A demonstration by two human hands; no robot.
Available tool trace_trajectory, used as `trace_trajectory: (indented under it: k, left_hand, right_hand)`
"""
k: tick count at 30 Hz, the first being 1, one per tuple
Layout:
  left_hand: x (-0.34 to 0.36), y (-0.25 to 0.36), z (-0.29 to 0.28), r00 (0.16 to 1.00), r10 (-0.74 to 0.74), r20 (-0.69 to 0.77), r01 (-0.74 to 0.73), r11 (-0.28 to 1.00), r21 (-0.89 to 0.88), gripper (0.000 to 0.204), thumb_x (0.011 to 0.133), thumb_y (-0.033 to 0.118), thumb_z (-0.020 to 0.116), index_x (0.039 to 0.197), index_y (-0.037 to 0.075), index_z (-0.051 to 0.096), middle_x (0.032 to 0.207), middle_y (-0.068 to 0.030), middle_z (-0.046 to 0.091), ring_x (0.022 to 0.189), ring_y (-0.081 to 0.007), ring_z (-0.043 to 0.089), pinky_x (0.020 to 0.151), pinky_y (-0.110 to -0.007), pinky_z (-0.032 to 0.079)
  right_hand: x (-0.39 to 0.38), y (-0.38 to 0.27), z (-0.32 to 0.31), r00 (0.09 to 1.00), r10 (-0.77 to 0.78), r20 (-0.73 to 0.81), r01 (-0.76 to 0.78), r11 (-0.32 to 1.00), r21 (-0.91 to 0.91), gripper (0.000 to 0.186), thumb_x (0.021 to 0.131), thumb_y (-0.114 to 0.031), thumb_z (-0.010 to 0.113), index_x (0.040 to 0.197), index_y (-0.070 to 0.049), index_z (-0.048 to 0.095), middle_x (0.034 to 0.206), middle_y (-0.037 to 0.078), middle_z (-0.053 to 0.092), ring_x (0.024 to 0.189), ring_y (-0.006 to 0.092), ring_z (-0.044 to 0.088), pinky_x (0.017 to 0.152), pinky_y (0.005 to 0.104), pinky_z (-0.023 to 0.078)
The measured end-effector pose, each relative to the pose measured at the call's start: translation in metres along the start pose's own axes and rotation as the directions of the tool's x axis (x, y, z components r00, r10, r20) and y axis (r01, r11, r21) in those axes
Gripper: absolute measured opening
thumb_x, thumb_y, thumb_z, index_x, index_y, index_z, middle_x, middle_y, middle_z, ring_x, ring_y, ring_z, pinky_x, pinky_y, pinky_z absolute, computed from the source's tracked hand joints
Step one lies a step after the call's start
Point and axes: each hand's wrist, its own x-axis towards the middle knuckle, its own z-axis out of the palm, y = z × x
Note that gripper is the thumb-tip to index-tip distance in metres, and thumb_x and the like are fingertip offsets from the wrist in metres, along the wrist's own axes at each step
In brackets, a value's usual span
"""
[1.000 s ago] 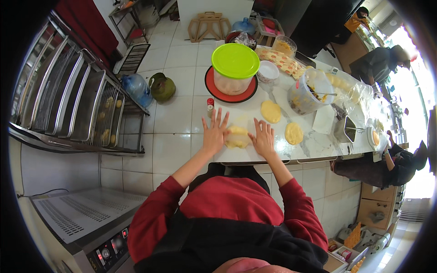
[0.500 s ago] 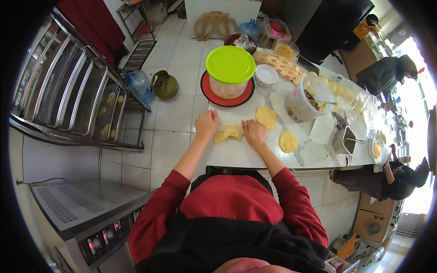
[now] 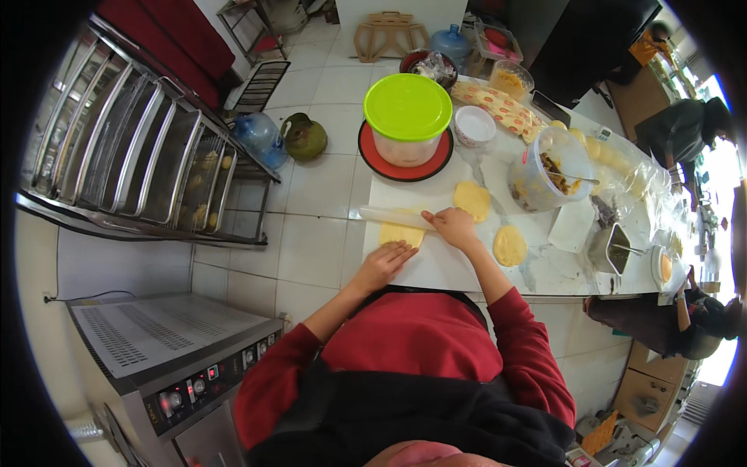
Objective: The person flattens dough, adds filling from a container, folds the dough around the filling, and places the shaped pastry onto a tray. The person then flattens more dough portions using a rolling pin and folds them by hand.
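Note:
A pale rolling pin [image 3: 389, 216] lies across a flat piece of yellow dough [image 3: 401, 236] on the white tabletop. My right hand [image 3: 454, 227] is closed around the pin's right end. My left hand [image 3: 381, 267] is off the pin, its fingers stretched out over the dough's near edge. To the right of my right hand are two flattened dough rounds, one farther [image 3: 471, 201] and one nearer [image 3: 510, 246]. Beyond the pin stands a tub with a bright green lid [image 3: 408, 107] on a red round tray [image 3: 373, 154].
On the right are a clear tub of filling [image 3: 531, 187] with a spoon, a metal container [image 3: 605, 251] and plastic-covered dough balls [image 3: 603, 152]. White paper cups [image 3: 475, 126] sit beside the green-lidded tub. A tray rack [image 3: 156, 148] and an oven [image 3: 179, 335] stand left. Other people work at the right.
My left hand has let go of the rolling pin's left end and come down to the dough's near edge. The dough, curled up before, now lies flatter. My right hand stays on the pin.

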Motion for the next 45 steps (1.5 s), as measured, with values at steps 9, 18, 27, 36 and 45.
trace_trajectory:
  k: [9, 18, 27, 36, 45]
  left_hand:
    - [0.002, -0.003, -0.025, 0.987, -0.100, -0.123, 0.113, 0.988, 0.106, 0.032, 0.075, 0.017, 0.057, 0.106, 0.008, 0.057, 0.115, -0.0081, 0.054, 0.114, -0.0236, 0.045, 0.098, -0.043, 0.026]
    - [-0.018, -0.016, -0.025, 0.963, -0.259, 0.072, 0.241, 0.950, 0.201, 0.042, 0.077, 0.018, 0.056, 0.115, 0.003, 0.048, 0.115, -0.0106, 0.050, 0.109, -0.0280, 0.046, 0.095, -0.043, 0.030]
    - [-0.046, -0.022, -0.036, 0.785, -0.618, 0.053, 0.617, 0.786, 0.032, 0.029, 0.061, 0.012, 0.064, 0.085, 0.004, 0.050, 0.081, -0.0099, 0.057, 0.072, -0.0299, 0.056, 0.063, -0.038, 0.045]
    - [-0.082, -0.049, -0.089, 0.219, -0.807, -0.549, 0.714, 0.516, -0.473, 0.011, 0.069, 0.007, 0.056, 0.073, 0.001, 0.048, 0.060, -0.0059, 0.049, 0.052, -0.0132, 0.045, 0.048, -0.029, 0.037]
    - [-0.100, -0.056, -0.107, 0.155, -0.799, -0.581, 0.641, 0.529, -0.556, 0.008, 0.070, 0.004, 0.054, 0.073, 0.000, 0.048, 0.062, -0.0028, 0.047, 0.055, -0.0101, 0.043, 0.050, -0.027, 0.038]
  right_hand:
    - [-0.047, 0.005, 0.039, 0.822, -0.307, -0.480, 0.335, 0.942, -0.028, 0.025, 0.072, -0.030, 0.065, 0.088, -0.011, 0.065, 0.071, 0.005, 0.058, 0.068, 0.0226, 0.055, 0.060, 0.0344, 0.045]
    - [-0.082, 0.018, 0.040, 0.687, -0.646, -0.333, 0.678, 0.734, -0.024, 0.036, 0.070, -0.007, 0.063, 0.105, -0.015, 0.061, 0.091, 0.007, 0.053, 0.077, 0.0223, 0.052, 0.065, 0.0322, 0.048]
    - [-0.053, -0.010, 0.026, 0.853, 0.032, -0.522, 0.329, 0.743, 0.583, 0.031, 0.079, -0.006, 0.053, 0.110, -0.007, 0.055, 0.116, 0.012, 0.050, 0.105, 0.0302, 0.048, 0.089, 0.0397, 0.039]
    - [-0.021, -0.043, 0.035, 0.889, -0.180, -0.421, 0.288, 0.935, 0.208, 0.047, 0.080, -0.011, 0.055, 0.125, -0.004, 0.040, 0.127, 0.021, 0.040, 0.118, 0.0350, 0.037, 0.097, 0.0447, 0.031]
    - [-0.011, -0.065, 0.040, 0.965, -0.148, -0.218, 0.175, 0.979, 0.110, 0.016, 0.066, -0.010, 0.066, 0.081, -0.006, 0.067, 0.077, 0.014, 0.062, 0.076, 0.0283, 0.059, 0.071, 0.0360, 0.046]
